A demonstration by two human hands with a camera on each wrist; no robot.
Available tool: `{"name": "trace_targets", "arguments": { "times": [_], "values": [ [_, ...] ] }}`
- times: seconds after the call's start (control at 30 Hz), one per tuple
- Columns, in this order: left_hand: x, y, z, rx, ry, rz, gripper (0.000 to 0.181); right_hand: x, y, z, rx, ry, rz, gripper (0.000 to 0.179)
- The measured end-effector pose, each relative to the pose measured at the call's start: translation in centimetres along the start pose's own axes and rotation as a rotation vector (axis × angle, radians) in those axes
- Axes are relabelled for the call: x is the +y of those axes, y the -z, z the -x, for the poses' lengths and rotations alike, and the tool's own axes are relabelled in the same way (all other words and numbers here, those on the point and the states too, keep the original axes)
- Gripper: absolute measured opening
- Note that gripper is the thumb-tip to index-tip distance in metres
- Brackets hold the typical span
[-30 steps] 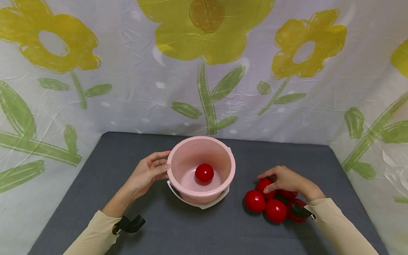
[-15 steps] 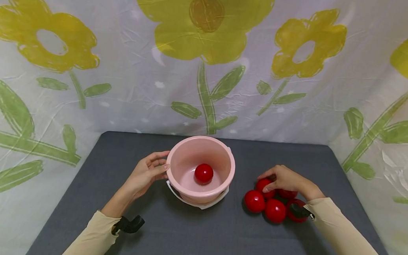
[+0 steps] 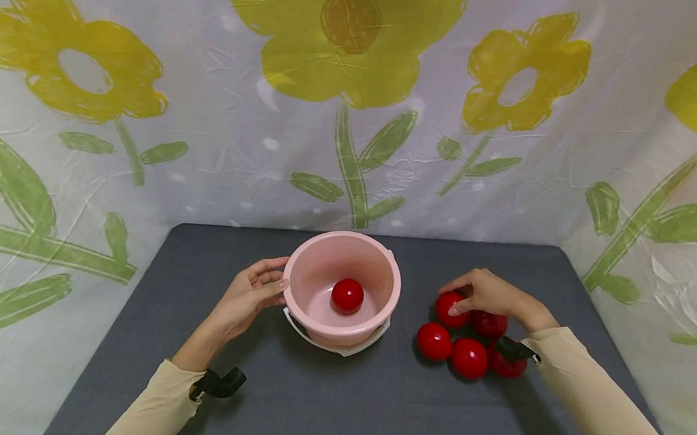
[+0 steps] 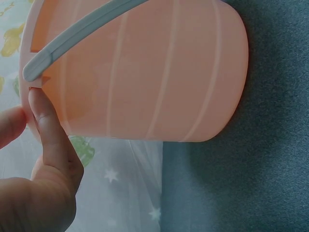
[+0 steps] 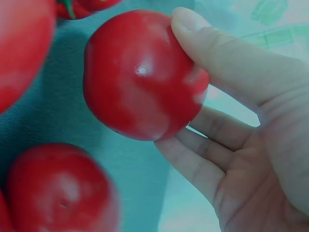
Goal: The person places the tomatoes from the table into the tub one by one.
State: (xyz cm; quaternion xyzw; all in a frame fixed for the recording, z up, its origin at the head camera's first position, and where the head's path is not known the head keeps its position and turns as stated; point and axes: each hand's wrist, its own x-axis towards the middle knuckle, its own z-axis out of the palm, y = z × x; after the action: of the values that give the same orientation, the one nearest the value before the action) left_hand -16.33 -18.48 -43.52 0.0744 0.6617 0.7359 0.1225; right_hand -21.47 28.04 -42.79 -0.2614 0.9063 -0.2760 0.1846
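Observation:
A pink bucket (image 3: 315,272) with a white handle (image 3: 348,347) stands upright at the middle of the table, one red tomato (image 3: 347,295) lying on its bottom. Its rim is pinched at the left by the thumb and fingers of my left hand (image 3: 242,301); the left wrist view shows these just under the end of the handle. To the right, my right hand (image 3: 491,296) holds a second red tomato (image 5: 137,77) between thumb and fingers, raised over a group of others. Among these are a near tomato (image 3: 469,359) and a left one (image 3: 433,341).
One more tomato (image 3: 506,367) is partly covered by the black wrist strap (image 3: 514,350). Another tomato (image 3: 489,325) sits below my right palm. A dark grey cloth (image 3: 365,407) covers the table. Behind it hangs a white sheet (image 3: 218,168) printed with yellow flowers.
My right hand has risen slightly and lifted its tomato a little off the group. My left hand stays at the bucket rim, and the bucket stands as before.

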Motion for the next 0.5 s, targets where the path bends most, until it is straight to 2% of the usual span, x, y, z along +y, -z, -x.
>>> {"name": "trace_targets", "arguments": {
  "times": [0.33, 0.5],
  "values": [
    [0.0, 0.0, 0.0, -0.003, 0.003, -0.004, 0.056, -2.8, 3.4, -0.2, 0.013, -0.042, 0.000, 0.044],
    [0.0, 0.1, 0.0, -0.002, 0.004, 0.000, 0.057, -4.4, 4.8, -0.3, 0.031, -0.020, 0.017, 0.045]
  ]
}}
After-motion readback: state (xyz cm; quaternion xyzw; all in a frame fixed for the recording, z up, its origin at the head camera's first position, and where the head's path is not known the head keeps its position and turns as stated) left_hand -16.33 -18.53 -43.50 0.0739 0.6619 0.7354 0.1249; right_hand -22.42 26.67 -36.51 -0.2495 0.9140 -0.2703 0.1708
